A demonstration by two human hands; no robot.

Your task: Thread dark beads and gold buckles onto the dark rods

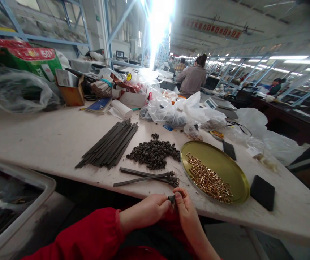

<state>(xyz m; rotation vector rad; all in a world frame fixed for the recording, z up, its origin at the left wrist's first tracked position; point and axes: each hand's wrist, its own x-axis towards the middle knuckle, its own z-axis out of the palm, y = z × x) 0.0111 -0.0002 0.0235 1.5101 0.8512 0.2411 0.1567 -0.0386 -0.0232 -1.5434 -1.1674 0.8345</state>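
Note:
My left hand [149, 209], in a red sleeve, and my right hand [185, 208] meet at the table's near edge and pinch one small dark ring-like part [171, 198] between their fingertips. Just beyond them lie two dark flat rods [144, 177] with small parts at their right ends. A pile of small dark rings [155, 153] sits behind those. A round gold tray [225, 162] to the right holds several small brass pieces [209, 179]. A bundle of long dark flat rods [110, 144] lies to the left.
Two black flat pads [262, 191] [229, 149] lie beside the tray. Clear plastic bags [176, 112], boxes and papers crowd the back of the white table [49, 137]. A grey bin [14, 206] stands at my left. A person in grey [193, 77] works farther back.

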